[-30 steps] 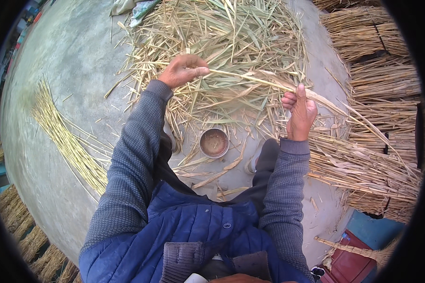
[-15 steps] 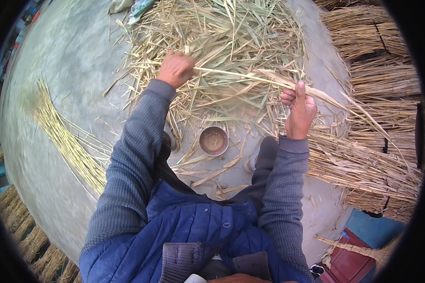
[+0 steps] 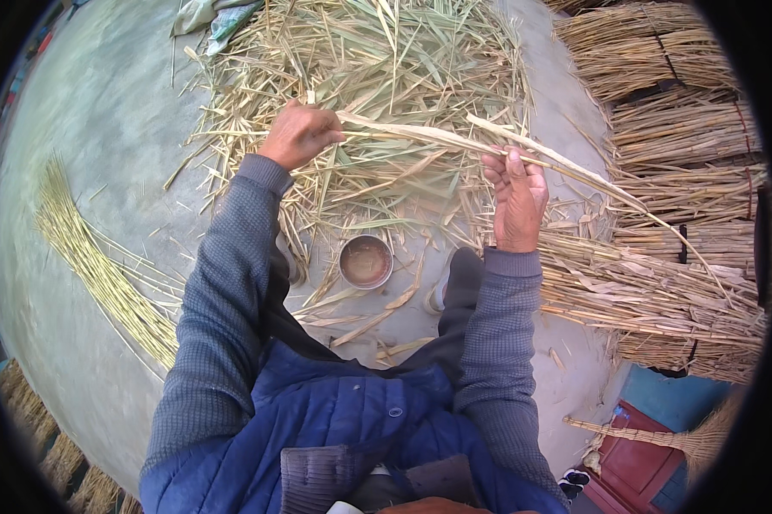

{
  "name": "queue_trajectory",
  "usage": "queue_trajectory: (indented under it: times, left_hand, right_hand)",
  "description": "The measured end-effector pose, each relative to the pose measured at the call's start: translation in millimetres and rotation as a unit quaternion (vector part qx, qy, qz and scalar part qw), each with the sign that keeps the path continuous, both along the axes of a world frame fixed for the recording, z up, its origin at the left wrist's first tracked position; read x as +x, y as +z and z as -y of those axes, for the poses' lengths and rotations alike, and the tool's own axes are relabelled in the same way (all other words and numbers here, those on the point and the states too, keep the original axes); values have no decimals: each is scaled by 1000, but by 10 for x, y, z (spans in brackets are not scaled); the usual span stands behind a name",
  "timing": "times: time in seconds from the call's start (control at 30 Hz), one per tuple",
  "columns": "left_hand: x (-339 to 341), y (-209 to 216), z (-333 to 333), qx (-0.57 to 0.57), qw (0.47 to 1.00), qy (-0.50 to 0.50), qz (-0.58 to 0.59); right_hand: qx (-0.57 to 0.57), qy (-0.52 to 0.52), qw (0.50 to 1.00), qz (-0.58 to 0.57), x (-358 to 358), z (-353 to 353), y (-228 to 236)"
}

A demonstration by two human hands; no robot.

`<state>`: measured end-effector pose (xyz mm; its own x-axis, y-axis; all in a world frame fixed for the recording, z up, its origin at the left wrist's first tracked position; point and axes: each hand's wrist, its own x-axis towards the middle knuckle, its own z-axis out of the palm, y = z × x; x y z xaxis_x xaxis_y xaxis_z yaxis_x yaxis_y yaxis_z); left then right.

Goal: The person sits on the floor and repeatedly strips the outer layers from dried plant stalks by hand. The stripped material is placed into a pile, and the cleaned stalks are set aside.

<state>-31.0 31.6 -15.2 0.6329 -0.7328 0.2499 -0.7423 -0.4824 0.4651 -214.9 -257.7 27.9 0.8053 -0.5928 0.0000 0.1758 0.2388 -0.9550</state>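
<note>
A long dry reed stalk [image 3: 377, 135] with papery leaves is stretched between my two hands above the heap of husks. My left hand [image 3: 300, 134] is closed in a fist around its left end. A small pale tip stands up behind that fist, too small to make out. My right hand [image 3: 518, 201], palm up, pinches the stalk between thumb and fingers. From there its leafy end droops right, over a thick bundle of dry stalks [image 3: 643, 287]. One loose dry leaf [image 3: 506, 133] rises just above my right fingers.
Stripped leaves form a big heap [image 3: 386, 51] ahead. A round metal bowl [image 3: 366, 261] sits on the concrete floor between my feet. Peeled stalks [image 3: 103, 265] lie at left. Tied reed bundles [image 3: 685, 137] are stacked along the right; a straw broom [image 3: 660, 437] lies at lower right.
A dry leaf now runs along the stalk right up to my left hand, where the stalk was bare before. Both hands keep their grip; the whole view has shifted slightly.
</note>
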Motion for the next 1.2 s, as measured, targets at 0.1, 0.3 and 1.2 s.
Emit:
queue_trajectory:
  times: [0.1, 0.3, 1.2]
  left_hand:
    - [-21, 90, -48, 35, 996, 29, -73]
    - [-461, 134, 534, -183, 979, -48, -70]
    - [159, -16, -188, -203, 932, 205, -221]
  right_hand:
    - [-19, -9, 1000, 6, 0, 19, 8]
    - [-111, 38, 992, -46, 96, -349, -87]
    - [-37, 12, 993, -110, 66, -230, -288]
